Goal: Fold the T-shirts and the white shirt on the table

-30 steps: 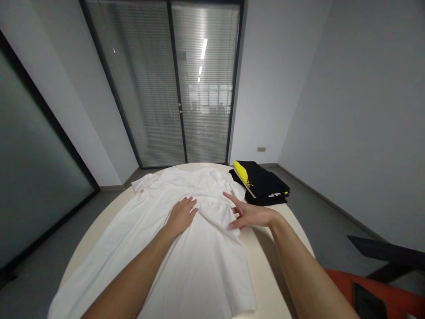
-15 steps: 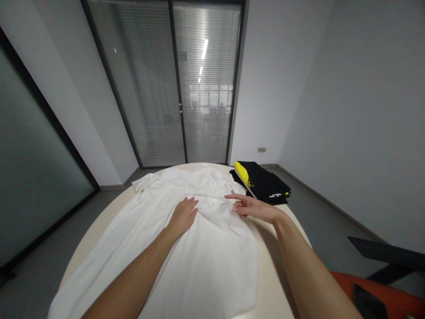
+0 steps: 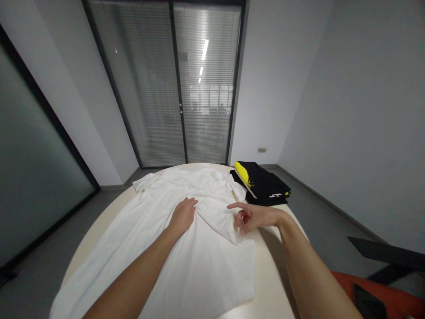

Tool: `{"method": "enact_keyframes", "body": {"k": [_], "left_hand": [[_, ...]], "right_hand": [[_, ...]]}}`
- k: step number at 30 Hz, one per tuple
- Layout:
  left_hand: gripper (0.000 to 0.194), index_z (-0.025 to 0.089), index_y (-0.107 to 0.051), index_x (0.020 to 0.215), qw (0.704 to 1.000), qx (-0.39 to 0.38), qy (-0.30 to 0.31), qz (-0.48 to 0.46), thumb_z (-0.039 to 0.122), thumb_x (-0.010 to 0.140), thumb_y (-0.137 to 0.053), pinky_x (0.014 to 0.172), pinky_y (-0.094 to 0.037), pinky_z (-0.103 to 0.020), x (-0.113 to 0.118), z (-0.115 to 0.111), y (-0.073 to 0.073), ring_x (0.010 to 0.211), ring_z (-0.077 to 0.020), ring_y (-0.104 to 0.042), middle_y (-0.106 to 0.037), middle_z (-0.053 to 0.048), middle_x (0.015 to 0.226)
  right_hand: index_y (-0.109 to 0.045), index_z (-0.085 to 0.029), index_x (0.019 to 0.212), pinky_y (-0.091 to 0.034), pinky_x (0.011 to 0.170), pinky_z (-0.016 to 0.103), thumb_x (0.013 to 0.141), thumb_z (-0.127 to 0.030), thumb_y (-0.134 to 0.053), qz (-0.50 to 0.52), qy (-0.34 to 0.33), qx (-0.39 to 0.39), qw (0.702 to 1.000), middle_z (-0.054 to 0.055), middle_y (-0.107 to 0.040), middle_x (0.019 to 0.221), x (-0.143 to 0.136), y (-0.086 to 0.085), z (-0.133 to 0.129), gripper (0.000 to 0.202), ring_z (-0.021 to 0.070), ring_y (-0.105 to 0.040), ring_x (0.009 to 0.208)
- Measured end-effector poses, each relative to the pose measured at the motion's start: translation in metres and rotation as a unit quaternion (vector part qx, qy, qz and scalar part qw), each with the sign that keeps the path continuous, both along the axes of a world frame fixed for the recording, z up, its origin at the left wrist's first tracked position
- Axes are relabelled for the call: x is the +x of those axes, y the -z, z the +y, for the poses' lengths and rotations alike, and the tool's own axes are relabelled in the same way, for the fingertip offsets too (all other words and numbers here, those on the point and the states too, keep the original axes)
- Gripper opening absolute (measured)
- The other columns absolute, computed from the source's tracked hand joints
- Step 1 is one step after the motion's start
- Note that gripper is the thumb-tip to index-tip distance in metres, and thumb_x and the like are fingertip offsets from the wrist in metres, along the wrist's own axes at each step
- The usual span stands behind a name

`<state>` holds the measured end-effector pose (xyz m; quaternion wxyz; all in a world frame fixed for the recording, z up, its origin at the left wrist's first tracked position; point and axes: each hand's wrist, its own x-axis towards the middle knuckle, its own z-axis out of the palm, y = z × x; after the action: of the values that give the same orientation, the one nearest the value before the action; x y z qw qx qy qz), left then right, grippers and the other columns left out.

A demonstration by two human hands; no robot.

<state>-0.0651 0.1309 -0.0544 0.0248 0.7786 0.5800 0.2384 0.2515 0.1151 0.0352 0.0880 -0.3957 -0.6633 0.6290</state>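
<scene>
A white shirt [image 3: 199, 270] lies spread over a round table, with creases running across its middle. My left hand [image 3: 183, 215] rests palm down on the middle of the cloth, its fingers stretched out. At the shirt's right edge, my right hand [image 3: 254, 217] has its index finger pointing left over the cloth. Its other fingers curl in towards the thumb, pinching the cloth edge, though the exact contact is partly hidden. From near the left hand, a slanting fold runs down to just below the right hand.
Folded black clothes with a yellow print [image 3: 262, 181] are stacked at the table's far right. The pale tabletop [image 3: 265, 274] shows along the right side. An orange chair [image 3: 381, 294] with a black armrest [image 3: 385, 254] stands at lower right. Glass doors [image 3: 206, 133] stand beyond.
My right hand has come down and slightly right, its fingers more curled. A slanting fold has formed in the shirt, and its lower right edge has shifted slightly. My left hand stays nearly in place.
</scene>
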Motion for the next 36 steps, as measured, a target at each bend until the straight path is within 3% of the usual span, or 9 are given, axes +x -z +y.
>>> {"method": "enact_keyframes", "body": {"k": [3, 9, 14, 16, 21, 24, 28, 36], "left_hand": [[0.036, 0.017, -0.063, 0.127, 1.0, 0.004, 0.0, -0.001, 0.015, 0.096, -0.046, 0.111, -0.041, -0.043, -0.001, 0.001, 0.002, 0.134, -0.0269, -0.051, -0.062, -0.009, 0.137], [0.035, 0.018, -0.063, 0.127, 1.0, 0.007, 0.0, -0.003, 0.016, 0.096, -0.046, 0.111, -0.041, -0.044, -0.001, 0.001, 0.002, 0.134, -0.0276, -0.051, -0.062, -0.009, 0.137], [0.035, 0.015, -0.063, 0.126, 1.0, 0.006, 0.0, -0.003, 0.015, 0.096, -0.046, 0.112, -0.04, -0.043, -0.001, 0.0, 0.002, 0.134, -0.0279, -0.051, -0.062, -0.01, 0.137], [0.035, 0.015, -0.062, 0.126, 1.0, 0.006, 0.0, -0.003, 0.015, 0.095, -0.046, 0.112, -0.04, -0.043, -0.001, 0.0, 0.001, 0.134, -0.0276, -0.051, -0.061, -0.011, 0.137], [0.034, 0.017, -0.062, 0.127, 1.0, 0.005, 0.001, -0.002, 0.018, 0.095, -0.048, 0.111, -0.04, -0.043, 0.001, -0.002, -0.001, 0.134, -0.027, -0.05, -0.061, -0.011, 0.138], [0.037, 0.017, -0.06, 0.129, 1.0, 0.005, -0.002, 0.004, 0.031, 0.096, -0.05, 0.113, -0.037, -0.047, 0.003, -0.006, -0.001, 0.137, -0.0301, -0.047, -0.059, -0.011, 0.14], [0.049, 0.015, -0.057, 0.135, 0.999, 0.006, -0.004, 0.046, 0.043, 0.096, -0.049, 0.116, -0.031, -0.052, 0.008, -0.012, -0.003, 0.139, -0.0348, -0.043, -0.055, -0.013, 0.144], [0.053, 0.015, -0.051, 0.139, 0.996, 0.029, 0.026, 0.077, 0.046, 0.096, -0.046, 0.118, -0.028, -0.05, 0.023, -0.03, -0.016, 0.139, -0.0309, -0.043, -0.049, -0.015, 0.149]], "right_hand": [[-0.051, -0.018, 0.118, -0.044, 0.059, 0.019, 0.042, -0.034, -0.095, -0.103, -0.012, 0.005, 0.995, -0.003, -0.064, 0.084, 0.003, 0.007, 0.004, 0.089, 0.011, -0.059, 0.071], [-0.049, -0.019, 0.091, -0.043, 0.052, 0.019, 0.042, -0.041, -0.094, -0.159, -0.034, -0.001, 0.987, -0.003, -0.062, 0.074, -0.003, 0.007, 0.001, 0.07, 0.01, -0.056, 0.062], [-0.044, -0.021, 0.089, -0.048, 0.052, 0.019, 0.067, -0.054, -0.082, -0.017, -0.042, 0.024, 0.999, -0.005, -0.054, 0.079, -0.014, -0.014, -0.012, 0.054, 0.0076, -0.052, 0.062], [-0.041, -0.023, 0.092, -0.045, 0.046, 0.018, 0.07, -0.056, -0.079, 0.023, -0.044, 0.021, 0.999, -0.006, -0.054, 0.079, -0.017, -0.024, -0.016, 0.055, 0.0053, -0.048, 0.055], [-0.044, -0.023, 0.098, -0.031, 0.038, 0.017, 0.072, -0.062, -0.075, -0.038, -0.047, 0.028, 0.998, -0.008, -0.053, 0.067, -0.014, -0.035, -0.019, 0.056, 0.0051, -0.046, 0.043], [-0.05, -0.02, 0.091, -0.026, 0.041, 0.018, 0.072, -0.064, -0.073, -0.076, -0.034, 0.065, 0.994, -0.008, -0.046, 0.061, -0.01, -0.027, -0.013, 0.054, 0.0048, -0.04, 0.046], [-0.053, -0.019, 0.084, -0.031, 0.049, 0.02, 0.07, -0.066, -0.075, -0.108, 0.025, 0.14, 0.984, -0.006, -0.049, 0.067, -0.011, -0.007, -0.001, 0.054, 0.0068, -0.039, 0.055], [-0.067, -0.019, 0.101, -0.037, 0.06, 0.023, 0.078, -0.061, -0.069, -0.132, 0.07, 0.292, 0.945, -0.002, -0.055, 0.072, -0.029, 0.018, 0.011, 0.048, 0.012, -0.049, 0.065]]}}
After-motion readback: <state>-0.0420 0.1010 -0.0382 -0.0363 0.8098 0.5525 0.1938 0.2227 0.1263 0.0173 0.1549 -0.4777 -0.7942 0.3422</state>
